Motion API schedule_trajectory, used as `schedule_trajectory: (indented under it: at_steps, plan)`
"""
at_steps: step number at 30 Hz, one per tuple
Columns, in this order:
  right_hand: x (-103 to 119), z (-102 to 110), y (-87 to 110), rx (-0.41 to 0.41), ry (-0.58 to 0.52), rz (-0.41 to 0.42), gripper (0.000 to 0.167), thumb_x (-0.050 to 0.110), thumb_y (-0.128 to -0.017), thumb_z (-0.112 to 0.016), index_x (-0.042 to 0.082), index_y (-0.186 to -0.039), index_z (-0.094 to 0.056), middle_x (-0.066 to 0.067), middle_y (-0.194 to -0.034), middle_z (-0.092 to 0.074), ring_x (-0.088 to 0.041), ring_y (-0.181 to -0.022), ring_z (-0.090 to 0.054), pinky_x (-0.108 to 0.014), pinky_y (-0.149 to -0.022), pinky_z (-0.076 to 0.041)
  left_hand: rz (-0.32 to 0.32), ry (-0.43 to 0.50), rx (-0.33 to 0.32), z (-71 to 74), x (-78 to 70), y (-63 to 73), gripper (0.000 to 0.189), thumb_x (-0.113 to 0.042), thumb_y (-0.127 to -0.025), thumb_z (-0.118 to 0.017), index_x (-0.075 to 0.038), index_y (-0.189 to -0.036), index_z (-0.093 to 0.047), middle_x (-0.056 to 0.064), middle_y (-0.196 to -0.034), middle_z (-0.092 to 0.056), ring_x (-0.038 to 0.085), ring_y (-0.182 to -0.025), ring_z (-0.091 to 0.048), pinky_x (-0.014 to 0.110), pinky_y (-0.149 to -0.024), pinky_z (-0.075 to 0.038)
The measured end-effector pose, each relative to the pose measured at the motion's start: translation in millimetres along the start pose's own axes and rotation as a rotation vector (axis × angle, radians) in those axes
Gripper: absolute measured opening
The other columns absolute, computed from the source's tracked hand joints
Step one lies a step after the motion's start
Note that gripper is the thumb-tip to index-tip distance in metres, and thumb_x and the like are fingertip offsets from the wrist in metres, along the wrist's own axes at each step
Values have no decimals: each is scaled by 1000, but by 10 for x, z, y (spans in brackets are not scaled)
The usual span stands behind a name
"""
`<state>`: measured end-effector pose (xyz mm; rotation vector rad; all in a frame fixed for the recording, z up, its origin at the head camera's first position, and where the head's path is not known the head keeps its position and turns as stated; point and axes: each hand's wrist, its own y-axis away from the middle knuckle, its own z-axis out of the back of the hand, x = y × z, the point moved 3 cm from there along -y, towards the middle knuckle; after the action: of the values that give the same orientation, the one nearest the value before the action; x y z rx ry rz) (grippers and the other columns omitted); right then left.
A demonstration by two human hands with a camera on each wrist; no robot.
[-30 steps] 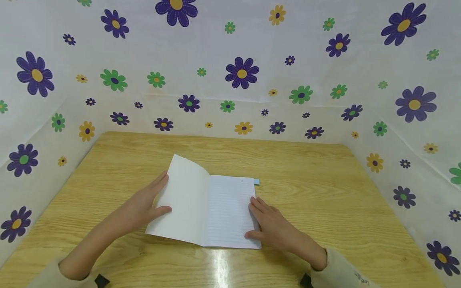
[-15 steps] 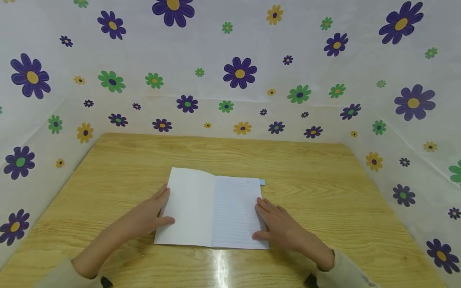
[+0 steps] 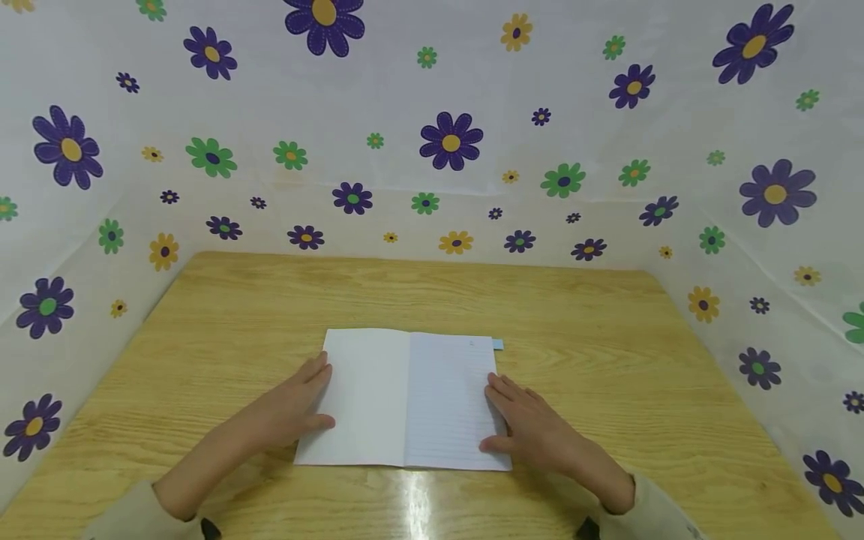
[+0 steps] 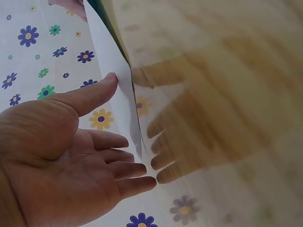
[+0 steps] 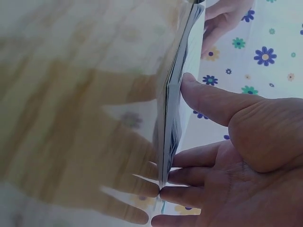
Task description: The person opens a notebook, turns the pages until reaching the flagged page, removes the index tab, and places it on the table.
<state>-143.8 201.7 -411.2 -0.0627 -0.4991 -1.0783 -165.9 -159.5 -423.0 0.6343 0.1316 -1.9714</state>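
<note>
An open notebook (image 3: 445, 405) lies on the wooden table, a blank white page on its left side and a lined page on its right. A small light-blue tab (image 3: 498, 344) sticks out at its upper right edge. My left hand (image 3: 290, 409) rests along the left edge, thumb on the blank page, fingers extended. On the right edge lies my right hand (image 3: 533, 424), its thumb on the lined page and fingers straight. In the right wrist view the page stack (image 5: 173, 113) shows edge-on beside the fingers; in the left wrist view the thin cover (image 4: 123, 90) meets the thumb.
The glossy wooden table (image 3: 418, 292) reflects both hands. A white cloth (image 3: 378, 90) printed with purple, green and yellow flowers stands around its back and sides.
The left cover, raised and slanted a second ago, now lies flat. My left hand has lowered with it, and the notebook and both hands have shifted slightly right.
</note>
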Motion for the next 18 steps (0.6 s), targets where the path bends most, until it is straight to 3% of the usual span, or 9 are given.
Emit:
schedule_trajectory:
  at_steps: [6,18]
  plan:
    - [-20,-2,19,-12,-10,7,87,38,-90,-80,-13,-150,-42,-27,-163,-30,-46,-151,-27,-67,-116,-27,-15,-17,19,-48,-2,-3,82,-31,-96,-74,15,-152,-36,33,-164,-21,53,-151,-17,68,-117,-22]
    - [-45,-66,27,-70,16,26,89,42,-88,-82,-13,-148,-45,-28,-160,-36,-47,-147,-34,-68,-112,-34,-21,-32,65,-65,10,10,83,-33,-98,-71,16,-153,-33,34,-164,-17,54,-151,-13,72,-116,-18]
